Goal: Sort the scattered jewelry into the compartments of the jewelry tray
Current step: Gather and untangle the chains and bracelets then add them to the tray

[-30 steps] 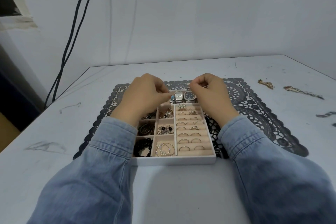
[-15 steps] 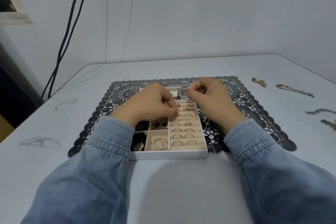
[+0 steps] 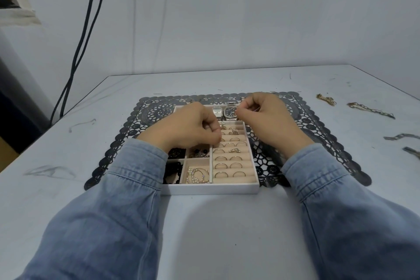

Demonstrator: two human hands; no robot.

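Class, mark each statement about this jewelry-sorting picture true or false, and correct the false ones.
1. The tray sits on a black lace mat. True.
2. Two watches lie at the tray's far end. True.
3. The rings stand in rows on the tray's left side. False: the ring rows are on its right side.
4. Every piece of jewelry is already in the tray. False: chains lie on the table, right of the mat.
5. The left hand and right hand both have curled fingers. True.
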